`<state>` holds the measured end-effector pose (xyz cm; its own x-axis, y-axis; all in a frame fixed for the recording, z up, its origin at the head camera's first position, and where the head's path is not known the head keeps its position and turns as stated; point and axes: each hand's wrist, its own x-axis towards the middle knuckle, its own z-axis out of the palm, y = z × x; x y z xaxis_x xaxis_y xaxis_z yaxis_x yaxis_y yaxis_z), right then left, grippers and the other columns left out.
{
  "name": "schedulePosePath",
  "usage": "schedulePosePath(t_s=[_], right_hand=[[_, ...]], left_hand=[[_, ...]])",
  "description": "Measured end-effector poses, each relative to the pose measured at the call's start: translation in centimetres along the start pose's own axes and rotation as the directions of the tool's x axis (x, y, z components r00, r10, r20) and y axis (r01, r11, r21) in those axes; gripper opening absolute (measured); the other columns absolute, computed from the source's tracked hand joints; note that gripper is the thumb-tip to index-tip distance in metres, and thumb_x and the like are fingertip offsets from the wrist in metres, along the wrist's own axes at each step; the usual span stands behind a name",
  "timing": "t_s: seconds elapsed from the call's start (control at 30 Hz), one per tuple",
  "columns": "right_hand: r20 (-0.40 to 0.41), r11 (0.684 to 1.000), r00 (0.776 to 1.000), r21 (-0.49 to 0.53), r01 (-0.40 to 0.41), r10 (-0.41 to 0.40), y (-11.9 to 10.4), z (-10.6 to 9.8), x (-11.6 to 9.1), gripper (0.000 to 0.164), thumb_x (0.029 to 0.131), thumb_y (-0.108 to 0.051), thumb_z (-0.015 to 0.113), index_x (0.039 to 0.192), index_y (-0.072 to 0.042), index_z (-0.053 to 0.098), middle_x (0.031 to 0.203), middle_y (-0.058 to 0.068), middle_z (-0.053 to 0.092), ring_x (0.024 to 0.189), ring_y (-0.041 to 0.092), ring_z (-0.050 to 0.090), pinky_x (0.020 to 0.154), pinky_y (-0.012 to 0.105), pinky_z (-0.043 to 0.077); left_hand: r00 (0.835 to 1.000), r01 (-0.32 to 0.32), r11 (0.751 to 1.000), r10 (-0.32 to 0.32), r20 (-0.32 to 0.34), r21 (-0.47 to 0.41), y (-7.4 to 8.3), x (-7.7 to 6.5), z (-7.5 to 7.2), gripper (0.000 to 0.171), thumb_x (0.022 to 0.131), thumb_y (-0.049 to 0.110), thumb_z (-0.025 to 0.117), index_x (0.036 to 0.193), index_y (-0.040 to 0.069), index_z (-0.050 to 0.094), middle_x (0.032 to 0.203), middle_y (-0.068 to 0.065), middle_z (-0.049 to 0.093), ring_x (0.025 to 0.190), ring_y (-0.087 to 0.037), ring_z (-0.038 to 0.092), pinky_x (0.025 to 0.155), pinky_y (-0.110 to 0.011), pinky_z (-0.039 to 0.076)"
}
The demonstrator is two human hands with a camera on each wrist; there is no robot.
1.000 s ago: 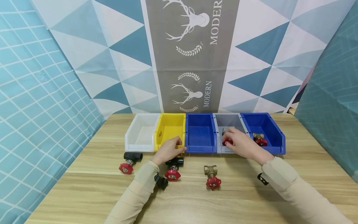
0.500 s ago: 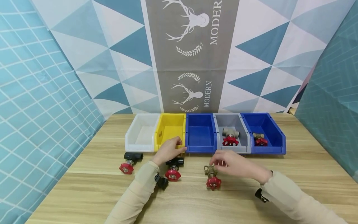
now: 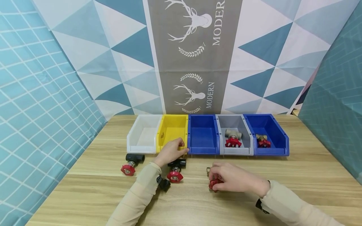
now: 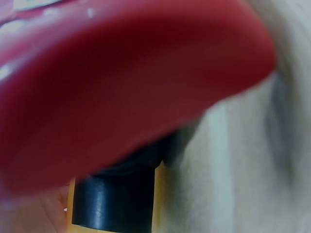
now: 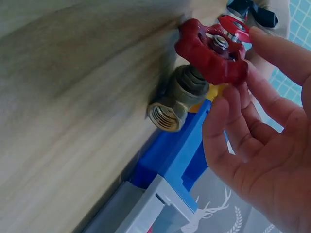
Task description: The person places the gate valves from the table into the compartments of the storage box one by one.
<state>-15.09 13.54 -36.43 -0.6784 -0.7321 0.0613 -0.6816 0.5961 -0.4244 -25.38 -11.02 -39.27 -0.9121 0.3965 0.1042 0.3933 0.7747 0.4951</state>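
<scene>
on the near part of the table, in front of the middle blue bin, the right hand has its fingers curled round the red handwheel of a brass valve, thumb on the near side, the others on the far side. the wheel juts from the body, probably making it the handiest part to hold; whether the valve bears on the wood cannot be told. the left hand is at the yellow bin's near edge, loosely bent and seemingly holding nothing, likely just parked. a black valve lies left of it, a second black valve just right of its wrist. the gray bin holds a gray valve, wheel facing near, perhaps because it was laid down wheel-last.
</scene>
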Motion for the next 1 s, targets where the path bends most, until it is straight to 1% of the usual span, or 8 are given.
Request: schedulePosePath(t_s=[0.2,0.33,0.47,0.67,0.83,1.0], right_hand=[[0.015,0.999,1.000,-0.048,0.001,0.000,0.0,0.6,0.1,0.020,0.073,-0.028,0.074,0.083,-0.024,0.058,0.085,-0.014,0.050,0.072,-0.001,0.047,0.065,0.020,0.042],[0.037,0.998,0.999,-0.067,-0.007,0.009,0.1,1.0,0.2,0.022,0.072,-0.026,0.075,0.085,-0.024,0.058,0.088,-0.014,0.052,0.075,-0.001,0.048,0.069,0.022,0.044],[0.043,0.996,0.999,-0.087,-0.001,0.005,0.1,1.2,0.4,0.022,0.071,-0.018,0.075,0.084,-0.023,0.058,0.086,-0.013,0.052,0.074,-0.001,0.047,0.067,0.022,0.044],[0.030,0.995,0.999,-0.099,0.015,-0.012,0.1,1.3,0.5,0.023,0.070,-0.008,0.072,0.080,-0.022,0.057,0.081,-0.013,0.050,0.069,-0.001,0.045,0.063,0.020,0.042],[0.002,0.995,1.000,-0.099,0.027,-0.027,0.0,0.7,0.5,0.023,0.067,-0.005,0.071,0.080,-0.019,0.057,0.079,-0.011,0.049,0.068,-0.001,0.046,0.060,0.016,0.043],[0.014,0.997,1.000,-0.077,0.029,-0.028,0.0,-0.2,0.8,0.022,0.068,-0.002,0.067,0.084,-0.014,0.059,0.081,-0.009,0.050,0.070,0.002,0.046,0.061,0.017,0.043]], left_hand=[[1.000,0.002,1.000,-0.002,-0.001,0.003,-0.1,0.0,0.1,0.027,0.084,0.037,0.063,0.090,0.013,0.052,0.077,0.000,0.054,0.064,-0.014,0.048,0.062,-0.026,0.041],[1.000,0.003,1.000,-0.003,-0.001,0.002,-0.1,0.1,0.1,0.028,0.084,0.038,0.062,0.090,0.012,0.052,0.077,0.000,0.055,0.064,-0.014,0.048,0.063,-0.026,0.041],[1.000,0.008,1.000,-0.008,0.001,0.006,-0.1,0.0,0.1,0.028,0.084,0.038,0.063,0.090,0.013,0.052,0.078,0.000,0.054,0.064,-0.014,0.048,0.063,-0.026,0.041],[1.000,0.005,1.000,-0.005,0.002,0.007,0.1,-0.1,-0.1,0.029,0.084,0.038,0.063,0.091,0.012,0.052,0.079,0.000,0.055,0.065,-0.014,0.048,0.064,-0.027,0.041],[1.000,0.002,1.000,-0.002,-0.002,0.009,0.2,-0.1,-0.1,0.028,0.084,0.038,0.063,0.091,0.012,0.052,0.080,-0.001,0.056,0.066,-0.014,0.048,0.065,-0.027,0.041],[1.000,-0.001,1.000,0.001,-0.002,0.007,0.2,-0.1,-0.1,0.028,0.084,0.037,0.063,0.091,0.012,0.053,0.081,-0.001,0.056,0.066,-0.014,0.049,0.066,-0.027,0.042]])
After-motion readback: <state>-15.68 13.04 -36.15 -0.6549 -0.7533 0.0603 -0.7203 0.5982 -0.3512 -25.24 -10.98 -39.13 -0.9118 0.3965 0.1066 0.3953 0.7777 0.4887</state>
